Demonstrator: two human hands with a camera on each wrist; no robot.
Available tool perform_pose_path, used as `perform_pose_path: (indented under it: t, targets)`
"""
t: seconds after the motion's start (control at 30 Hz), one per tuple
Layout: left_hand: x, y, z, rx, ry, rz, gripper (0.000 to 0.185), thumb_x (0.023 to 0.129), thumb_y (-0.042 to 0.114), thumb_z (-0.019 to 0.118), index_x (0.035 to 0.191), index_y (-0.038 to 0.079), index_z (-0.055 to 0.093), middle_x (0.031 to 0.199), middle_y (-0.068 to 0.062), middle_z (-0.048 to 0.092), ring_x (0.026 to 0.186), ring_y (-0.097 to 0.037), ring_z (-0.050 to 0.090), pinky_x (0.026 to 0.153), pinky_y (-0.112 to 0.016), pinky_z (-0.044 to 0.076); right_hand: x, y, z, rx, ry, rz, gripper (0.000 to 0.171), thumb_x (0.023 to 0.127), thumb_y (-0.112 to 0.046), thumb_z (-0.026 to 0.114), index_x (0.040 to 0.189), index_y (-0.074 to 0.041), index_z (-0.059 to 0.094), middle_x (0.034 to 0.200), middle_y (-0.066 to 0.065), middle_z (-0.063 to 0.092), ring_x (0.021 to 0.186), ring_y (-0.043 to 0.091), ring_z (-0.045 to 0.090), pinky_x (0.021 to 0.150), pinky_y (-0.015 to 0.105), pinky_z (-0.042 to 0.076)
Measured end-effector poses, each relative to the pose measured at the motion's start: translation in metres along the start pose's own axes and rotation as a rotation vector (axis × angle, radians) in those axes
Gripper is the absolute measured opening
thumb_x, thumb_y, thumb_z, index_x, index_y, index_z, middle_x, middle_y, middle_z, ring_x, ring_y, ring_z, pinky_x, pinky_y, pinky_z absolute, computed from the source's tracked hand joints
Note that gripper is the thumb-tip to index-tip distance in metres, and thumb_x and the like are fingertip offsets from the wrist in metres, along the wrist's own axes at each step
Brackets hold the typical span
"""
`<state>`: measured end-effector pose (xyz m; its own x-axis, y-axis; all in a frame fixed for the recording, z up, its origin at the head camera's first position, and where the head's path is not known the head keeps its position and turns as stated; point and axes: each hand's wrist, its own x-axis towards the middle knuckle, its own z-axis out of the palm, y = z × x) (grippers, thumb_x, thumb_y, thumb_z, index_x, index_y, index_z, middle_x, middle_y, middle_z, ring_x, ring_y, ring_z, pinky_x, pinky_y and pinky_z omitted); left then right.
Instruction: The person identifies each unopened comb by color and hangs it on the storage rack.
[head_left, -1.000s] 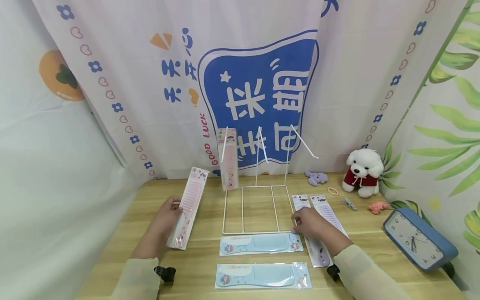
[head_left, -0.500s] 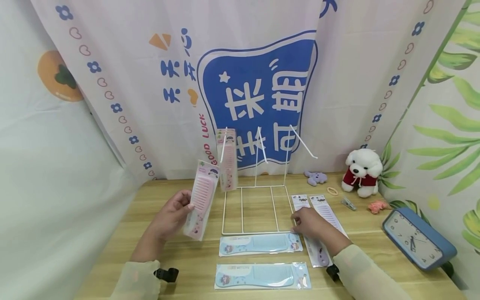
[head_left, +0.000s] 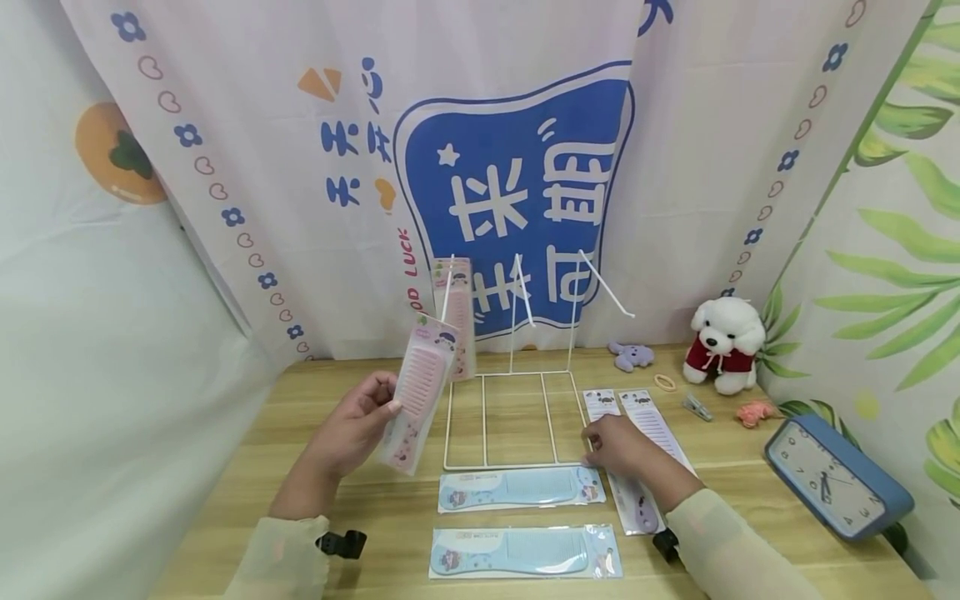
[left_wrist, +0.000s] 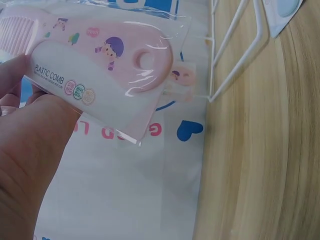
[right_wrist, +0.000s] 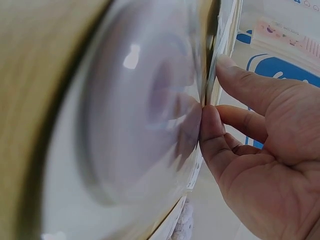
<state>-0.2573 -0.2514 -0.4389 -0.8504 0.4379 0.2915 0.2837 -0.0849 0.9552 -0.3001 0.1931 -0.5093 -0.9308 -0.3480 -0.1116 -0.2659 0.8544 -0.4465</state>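
Observation:
My left hand (head_left: 352,429) pinches a pink comb (head_left: 422,383) in a clear packet by its side, thumb in front. The packet is raised and leans right, its top overlapping the hanging pink comb packets (head_left: 462,321) in the head view. Close up in the left wrist view, the held comb (left_wrist: 112,55) shows its handle with a hole. A white wire rack (head_left: 517,375) has three prongs; the pink packets hang at its left one. At the rack's front right corner, my right hand (head_left: 618,446) grips the frame with curled fingers, above a packaged purple comb (right_wrist: 135,110).
Two packaged blue combs, the nearer comb (head_left: 525,552) and the farther comb (head_left: 521,489), lie before the rack. Another purple comb (head_left: 656,425) lies right. Beyond are a plush dog (head_left: 726,346), a hair clip (head_left: 697,407), a hair tie (head_left: 665,382) and a blue clock (head_left: 840,475).
My left hand has lifted the pink comb packet and moved it right toward the rack, turning its front more toward the head camera. The right hand has stayed at the rack's corner.

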Motion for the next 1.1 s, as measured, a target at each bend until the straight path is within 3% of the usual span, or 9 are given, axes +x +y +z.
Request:
perform_pose_path:
  t: [0.3, 0.5, 0.7, 0.87, 0.93, 1.1]
  targets:
    - [0.003, 0.001, 0.003, -0.004, 0.027, -0.033, 0.021, 0.114, 0.004, 0.051, 0.126, 0.021, 0.053, 0.120, 0.004, 0.059, 0.112, -0.012, 0.058, 0.099, -0.027, 0.053, 0.001, -0.001, -0.002, -0.005, 0.002, -0.010, 0.021, 0.092, -0.017, 0.088, 0.085, -0.016, 0.069, 0.075, -0.002, 0.057, 0.073, 0.015, 0.052, 0.067, 0.032, 0.042]
    - [0.005, 0.000, 0.004, 0.011, 0.077, -0.080, 0.017, 0.114, 0.005, 0.051, 0.129, 0.014, 0.050, 0.121, 0.000, 0.056, 0.113, -0.016, 0.056, 0.099, -0.027, 0.053, 0.000, 0.000, -0.001, -0.004, -0.001, -0.006, 0.022, 0.092, -0.017, 0.089, 0.084, -0.016, 0.068, 0.076, -0.001, 0.057, 0.073, 0.016, 0.052, 0.067, 0.032, 0.042]
    - [0.013, 0.001, 0.009, 0.072, 0.219, -0.198, 0.021, 0.113, 0.001, 0.048, 0.134, 0.004, 0.045, 0.125, -0.009, 0.054, 0.118, -0.023, 0.056, 0.100, -0.030, 0.055, -0.001, 0.000, 0.001, 0.018, -0.005, 0.010, 0.016, 0.092, -0.016, 0.089, 0.092, -0.013, 0.073, 0.079, 0.001, 0.059, 0.076, 0.017, 0.054, 0.069, 0.034, 0.044]
    - [0.030, 0.005, 0.019, 0.189, 0.382, -0.284, 0.025, 0.113, 0.004, 0.052, 0.138, 0.007, 0.050, 0.132, -0.014, 0.059, 0.116, -0.025, 0.060, 0.096, -0.035, 0.056, -0.001, 0.000, 0.001, 0.009, -0.005, 0.006, 0.016, 0.092, -0.017, 0.089, 0.091, -0.014, 0.073, 0.079, 0.000, 0.059, 0.075, 0.017, 0.054, 0.069, 0.034, 0.044]
    - [0.039, 0.007, 0.024, 0.224, 0.443, -0.304, 0.027, 0.113, 0.006, 0.054, 0.139, 0.009, 0.053, 0.133, -0.014, 0.062, 0.115, -0.024, 0.061, 0.095, -0.035, 0.056, -0.001, 0.000, 0.000, 0.007, 0.000, -0.001, 0.017, 0.092, -0.017, 0.089, 0.090, -0.014, 0.072, 0.078, 0.000, 0.059, 0.075, 0.016, 0.053, 0.069, 0.033, 0.043]
    - [0.062, 0.004, 0.032, 0.185, 0.550, -0.300, 0.028, 0.112, 0.004, 0.055, 0.140, 0.007, 0.053, 0.127, -0.014, 0.061, 0.111, -0.022, 0.059, 0.091, -0.032, 0.053, -0.001, 0.000, 0.000, 0.013, -0.001, -0.002, 0.018, 0.092, -0.016, 0.088, 0.088, -0.014, 0.071, 0.077, 0.000, 0.058, 0.074, 0.017, 0.053, 0.068, 0.033, 0.043]
